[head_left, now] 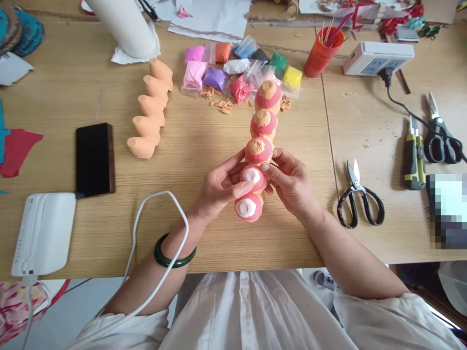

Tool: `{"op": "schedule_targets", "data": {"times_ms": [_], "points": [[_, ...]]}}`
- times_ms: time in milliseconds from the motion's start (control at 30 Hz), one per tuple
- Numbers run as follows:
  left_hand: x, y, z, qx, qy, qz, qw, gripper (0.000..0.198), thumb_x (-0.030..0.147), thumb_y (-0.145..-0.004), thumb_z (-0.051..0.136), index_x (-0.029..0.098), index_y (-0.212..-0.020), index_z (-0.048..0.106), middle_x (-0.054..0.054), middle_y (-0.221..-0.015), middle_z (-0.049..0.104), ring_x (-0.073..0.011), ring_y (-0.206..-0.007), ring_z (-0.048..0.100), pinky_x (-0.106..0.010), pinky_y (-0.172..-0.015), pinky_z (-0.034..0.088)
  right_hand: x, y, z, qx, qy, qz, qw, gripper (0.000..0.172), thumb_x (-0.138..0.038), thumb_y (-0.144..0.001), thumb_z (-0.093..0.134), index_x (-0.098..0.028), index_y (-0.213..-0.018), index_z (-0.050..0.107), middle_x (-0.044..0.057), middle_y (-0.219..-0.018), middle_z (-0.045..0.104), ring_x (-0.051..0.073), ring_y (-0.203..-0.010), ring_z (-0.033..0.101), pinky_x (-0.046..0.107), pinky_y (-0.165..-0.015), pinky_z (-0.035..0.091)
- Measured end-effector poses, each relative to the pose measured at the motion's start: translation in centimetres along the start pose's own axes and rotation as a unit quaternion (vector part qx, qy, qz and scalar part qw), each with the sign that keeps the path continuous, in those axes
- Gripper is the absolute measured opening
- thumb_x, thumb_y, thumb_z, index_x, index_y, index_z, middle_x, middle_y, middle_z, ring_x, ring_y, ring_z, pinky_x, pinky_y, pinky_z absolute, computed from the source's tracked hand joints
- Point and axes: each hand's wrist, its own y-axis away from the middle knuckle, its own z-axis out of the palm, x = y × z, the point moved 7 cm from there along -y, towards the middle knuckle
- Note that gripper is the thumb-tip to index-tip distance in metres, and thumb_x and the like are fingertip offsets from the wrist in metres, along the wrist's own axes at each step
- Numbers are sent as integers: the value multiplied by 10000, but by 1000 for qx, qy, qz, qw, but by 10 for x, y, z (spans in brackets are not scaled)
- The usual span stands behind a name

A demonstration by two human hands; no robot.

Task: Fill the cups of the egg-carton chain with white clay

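Note:
Between my two hands I hold a clay-covered egg carton strip (258, 151), a row of several round bumps pointing away from me. Pinkish-red clay rings each bump. The far bumps have rough orange tops, while the two nearest carry white clay (246, 208). My left hand (222, 187) grips the strip from the left, its thumb on the white patch of the second-nearest bump. My right hand (292, 182) pinches the right side, thumb near the middle bump; some of its fingers are hidden beneath. A plain orange egg carton strip (149, 109) lies to the left.
Small bags of coloured clay (214, 78) and orange crumbs (225, 104) lie beyond the strip. A red cup (323, 53) holds sticks. Scissors (357, 197) and a utility knife (414, 155) lie right; a phone (94, 159) and white power bank (45, 233) left. A white cable (184, 218) crosses my left forearm.

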Motion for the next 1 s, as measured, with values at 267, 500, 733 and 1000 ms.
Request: {"op": "schedule_targets", "data": {"times_ms": [267, 500, 733, 1000], "points": [[-1, -1, -5, 9, -32, 51, 998, 755, 339, -810, 931, 261, -1512, 664, -92, -1327, 812, -262, -1200, 787, -321, -979, 644, 2, 0, 2, -8, -8, 0, 1000, 511, -517, -719, 1008, -222, -940, 654, -22, -838, 671, 96, -613, 550, 238, -481, 474], [-1, -1, -7, 10, -46, 58, 997, 766, 315, -819, 918, 254, -1536, 655, -95, -1340, 807, -268, -1205, 787, -341, -991, 648, 5, -3, 1, -20, -8, -13, 1000, 485, -513, -749, 993, -220, -951, 664, -33, -787, 650, 94, -586, 550, 233, -463, 469], [2, -2, 6, -63, -30, 43, 997, 769, 365, -861, 893, 368, -1578, 615, -71, -1430, 761, -300, -1179, 798, -361, -884, 685, 1, 0, -2, 5, 21, -47, 999, 420, -492, -786, 975, -253, -950, 672, 2, -856, 691, 124, -636, 566, 256, -472, 470], [8, 2, 2, -15, -96, 103, 990, 760, 328, -903, 866, 255, -1608, 592, -119, -1533, 711, -270, -1289, 758, -304, -1038, 644, -3, 6, -1, 23, 38, -79, 996, 443, -511, -806, 957, -249, -950, 631, -17, -839, 680, 115, -639, 582, 237, -471, 502]]}}
